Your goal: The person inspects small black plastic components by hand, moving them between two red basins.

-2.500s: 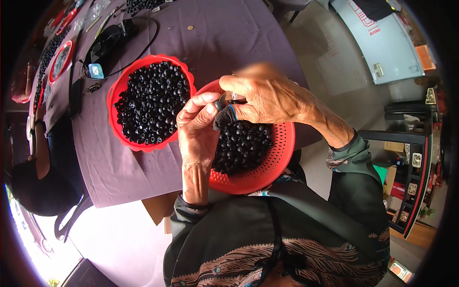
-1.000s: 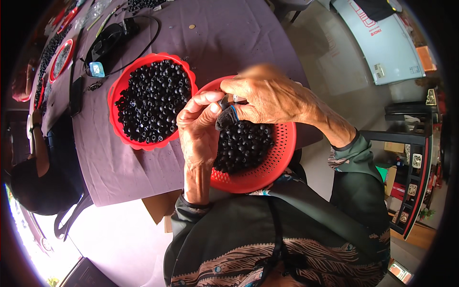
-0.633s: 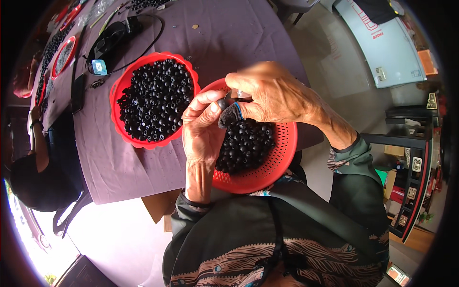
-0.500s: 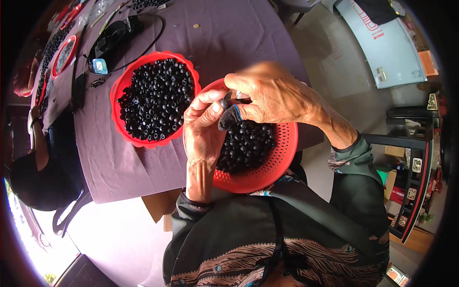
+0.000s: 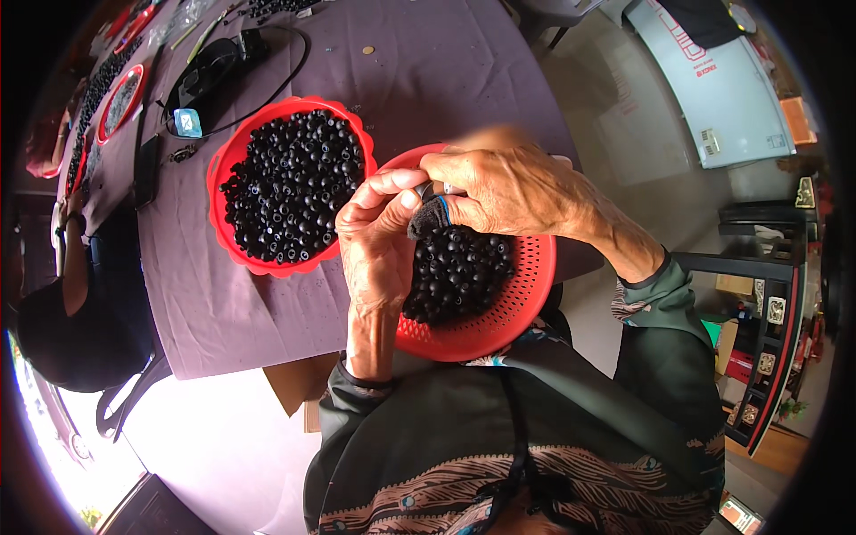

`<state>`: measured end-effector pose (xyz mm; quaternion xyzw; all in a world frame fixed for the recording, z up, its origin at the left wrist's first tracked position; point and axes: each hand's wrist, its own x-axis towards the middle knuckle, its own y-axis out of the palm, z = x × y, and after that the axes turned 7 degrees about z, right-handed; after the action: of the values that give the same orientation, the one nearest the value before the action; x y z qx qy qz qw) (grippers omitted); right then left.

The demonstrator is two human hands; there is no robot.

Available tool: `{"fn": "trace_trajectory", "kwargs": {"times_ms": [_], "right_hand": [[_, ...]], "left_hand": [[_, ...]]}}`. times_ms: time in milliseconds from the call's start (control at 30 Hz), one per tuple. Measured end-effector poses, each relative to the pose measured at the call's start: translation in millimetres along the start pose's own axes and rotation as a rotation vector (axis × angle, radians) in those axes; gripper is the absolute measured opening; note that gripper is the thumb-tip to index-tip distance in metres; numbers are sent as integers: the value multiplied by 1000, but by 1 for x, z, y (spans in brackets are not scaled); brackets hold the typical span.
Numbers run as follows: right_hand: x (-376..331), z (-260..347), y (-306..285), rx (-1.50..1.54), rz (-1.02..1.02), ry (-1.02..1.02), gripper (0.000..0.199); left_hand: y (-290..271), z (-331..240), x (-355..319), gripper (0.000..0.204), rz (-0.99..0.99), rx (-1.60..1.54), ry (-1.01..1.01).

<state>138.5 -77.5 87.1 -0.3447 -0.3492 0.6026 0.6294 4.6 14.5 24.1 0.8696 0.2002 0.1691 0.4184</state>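
Fingers (image 5: 390, 184) meet near purple tablecloth (image 5: 428, 80), glossy floor (image 5: 615, 125) beyond.

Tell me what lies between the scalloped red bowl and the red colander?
In the head view, the left hand lies between the scalloped red bowl and the red colander, with purple tablecloth beside its wrist; farther up, both rims come close.

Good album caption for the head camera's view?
Left hand and right hand, close together over a red basket of black pieces.
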Motion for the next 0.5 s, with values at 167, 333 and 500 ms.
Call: {"fn": "trace_trajectory", "kwargs": {"times_ms": [167,333,500], "right_hand": [[0,3,-4,34,-8,9,19],[1,0,-3,30,2,19,21],[-1,-1,0,4,-27,-9,21]], "left_hand": [[-6,0,-1,16,78,-64,-28],[-6,1,0,16,73,-62,-36],[-5,4,1,17,65,-90,-61]]}}
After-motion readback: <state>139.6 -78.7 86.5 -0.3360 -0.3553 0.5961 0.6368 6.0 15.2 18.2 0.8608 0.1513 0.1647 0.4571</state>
